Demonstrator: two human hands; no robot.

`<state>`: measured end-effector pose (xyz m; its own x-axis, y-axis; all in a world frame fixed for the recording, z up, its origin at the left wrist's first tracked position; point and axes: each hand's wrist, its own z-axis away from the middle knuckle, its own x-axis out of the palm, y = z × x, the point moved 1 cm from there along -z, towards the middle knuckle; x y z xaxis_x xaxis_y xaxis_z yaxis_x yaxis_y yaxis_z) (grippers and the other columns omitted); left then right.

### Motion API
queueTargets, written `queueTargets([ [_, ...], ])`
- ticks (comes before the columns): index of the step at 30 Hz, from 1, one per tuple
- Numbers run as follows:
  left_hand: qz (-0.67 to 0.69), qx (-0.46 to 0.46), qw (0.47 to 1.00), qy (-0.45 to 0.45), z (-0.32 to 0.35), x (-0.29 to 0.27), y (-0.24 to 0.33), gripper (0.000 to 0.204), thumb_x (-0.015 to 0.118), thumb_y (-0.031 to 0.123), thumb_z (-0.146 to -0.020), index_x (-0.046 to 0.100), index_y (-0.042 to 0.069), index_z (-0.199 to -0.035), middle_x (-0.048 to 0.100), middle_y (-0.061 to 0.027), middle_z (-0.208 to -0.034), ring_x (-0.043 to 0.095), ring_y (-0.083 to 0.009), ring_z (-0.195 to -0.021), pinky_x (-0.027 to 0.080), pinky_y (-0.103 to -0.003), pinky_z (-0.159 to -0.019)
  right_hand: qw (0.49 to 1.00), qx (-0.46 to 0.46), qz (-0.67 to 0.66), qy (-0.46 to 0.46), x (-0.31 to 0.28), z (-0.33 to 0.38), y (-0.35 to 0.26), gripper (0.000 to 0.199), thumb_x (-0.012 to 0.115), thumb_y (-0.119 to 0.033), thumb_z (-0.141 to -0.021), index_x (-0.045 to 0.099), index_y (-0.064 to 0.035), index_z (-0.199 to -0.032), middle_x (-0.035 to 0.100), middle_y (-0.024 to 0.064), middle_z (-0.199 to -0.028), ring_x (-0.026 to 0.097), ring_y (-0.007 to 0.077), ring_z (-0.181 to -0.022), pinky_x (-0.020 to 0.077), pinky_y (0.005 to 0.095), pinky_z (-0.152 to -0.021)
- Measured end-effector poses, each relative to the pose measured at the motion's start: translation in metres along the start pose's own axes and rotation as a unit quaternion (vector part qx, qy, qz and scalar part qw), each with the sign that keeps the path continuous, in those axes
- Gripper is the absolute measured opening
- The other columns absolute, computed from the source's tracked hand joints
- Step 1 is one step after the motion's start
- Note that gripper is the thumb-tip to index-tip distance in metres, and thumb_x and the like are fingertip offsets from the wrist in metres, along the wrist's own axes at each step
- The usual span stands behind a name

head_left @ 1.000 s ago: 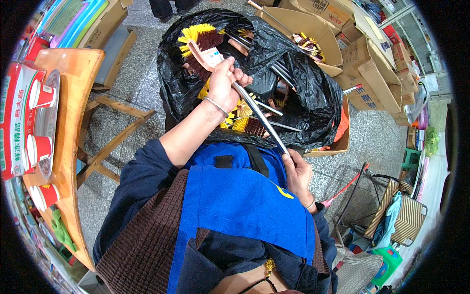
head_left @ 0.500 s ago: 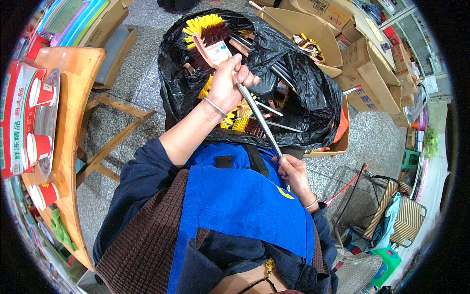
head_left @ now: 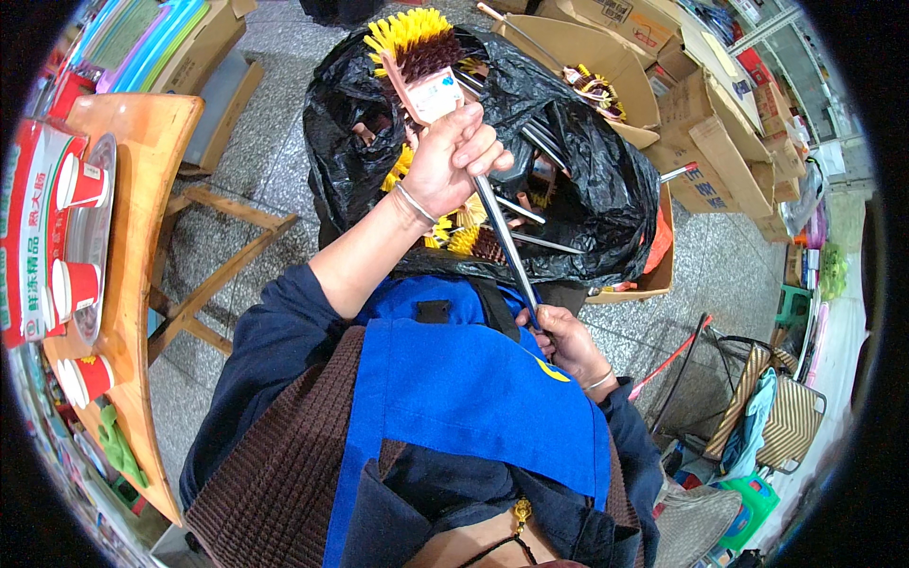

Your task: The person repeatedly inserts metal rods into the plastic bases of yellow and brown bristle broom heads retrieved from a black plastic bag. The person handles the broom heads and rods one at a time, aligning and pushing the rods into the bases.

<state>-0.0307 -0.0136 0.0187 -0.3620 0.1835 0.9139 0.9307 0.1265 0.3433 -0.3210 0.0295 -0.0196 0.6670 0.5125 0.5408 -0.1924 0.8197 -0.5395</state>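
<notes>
A long-handled scrub brush (head_left: 426, 59) with yellow and dark brown bristles, a pink block and a white label is in both my hands. Near its head, my left hand (head_left: 456, 157) wraps round the top of the metal handle. My right hand (head_left: 566, 339) closes on the lower end of that handle, beside my blue apron (head_left: 454, 379). Below the brush lies an open black plastic bag (head_left: 606, 218). Several more brush heads (head_left: 471, 239) and metal handles (head_left: 542, 142) show inside it, partly covered by the plastic.
At the left stands a wooden table (head_left: 151, 180) with red paper cups (head_left: 80, 284) and a clear tray. Cardboard boxes (head_left: 696, 142) crowd the upper right, one holding more brushes (head_left: 597, 90). A folding chair (head_left: 757, 407) with a striped bag is at the lower right.
The brush has risen slightly and tilted more upright, its head shifting right. My left hand has moved a little right; my right hand has shifted slightly down at the handle's lower end.
</notes>
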Motion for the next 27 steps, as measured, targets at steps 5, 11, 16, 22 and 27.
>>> queueTargets([
  [5,-0.017,0.022,0.992,0.125,-0.010,0.001,-0.010,0.025,0.045,0.024,-0.097,0.048,0.011,-0.077,0.039,0.0020,-0.056,0.043,-0.0139,-0.055,0.046,-0.035,-0.076,0.998,-0.035,0.033,0.037,0.008,-0.003,-0.010,0.037,0.053,-0.035,-0.095,0.060,0.0004,-0.099,0.041,-0.0049,-0.062,0.032,0.0027,-0.050,0.0229,0.0174,-0.044],
  [11,0.047,-0.026,0.991,0.126,-0.012,-0.012,-0.007,0.027,0.049,0.028,-0.094,0.057,0.003,-0.102,0.064,-0.0124,-0.089,0.062,-0.0276,-0.091,0.048,-0.045,-0.089,0.979,-0.121,0.102,0.125,0.020,-0.005,-0.017,0.038,0.044,-0.031,-0.100,0.060,0.0022,-0.108,0.042,-0.0038,-0.061,0.034,0.0045,-0.053,0.0274,0.0185,-0.049],
  [16,0.009,0.007,0.980,0.201,-0.015,-0.030,0.009,0.025,0.051,0.027,-0.094,0.060,0.005,-0.100,0.060,-0.0026,-0.072,0.062,-0.0199,-0.079,0.050,-0.040,-0.084,0.954,-0.156,0.193,0.170,0.018,-0.003,-0.008,0.033,0.046,-0.028,-0.099,0.062,-0.0012,-0.109,0.046,-0.0036,-0.062,0.035,0.0034,-0.053,0.0286,0.0181,-0.048],
  [22,0.039,-0.001,0.986,0.163,-0.016,-0.032,0.011,0.033,0.046,0.037,-0.097,0.060,0.007,-0.093,0.041,0.0044,-0.054,0.049,-0.0135,-0.061,0.047,-0.036,-0.082,0.765,-0.296,0.471,0.325,0.015,0.005,-0.012,0.023,0.060,-0.022,-0.092,0.063,-0.0044,-0.107,0.055,0.0060,-0.066,0.050,0.0136,-0.054,0.0416,0.0292,-0.051],
  [27,0.104,0.021,0.988,0.113,-0.015,-0.023,0.012,0.046,0.040,0.047,-0.097,0.056,0.007,-0.082,0.040,0.0021,-0.054,0.046,-0.0164,-0.059,0.045,-0.037,-0.084,0.564,-0.375,0.589,0.441,0.019,0.014,-0.020,0.019,0.062,-0.019,-0.088,0.061,-0.0073,-0.102,0.059,0.0120,-0.075,0.059,0.0310,-0.065,0.0454,0.0384,-0.057],
])
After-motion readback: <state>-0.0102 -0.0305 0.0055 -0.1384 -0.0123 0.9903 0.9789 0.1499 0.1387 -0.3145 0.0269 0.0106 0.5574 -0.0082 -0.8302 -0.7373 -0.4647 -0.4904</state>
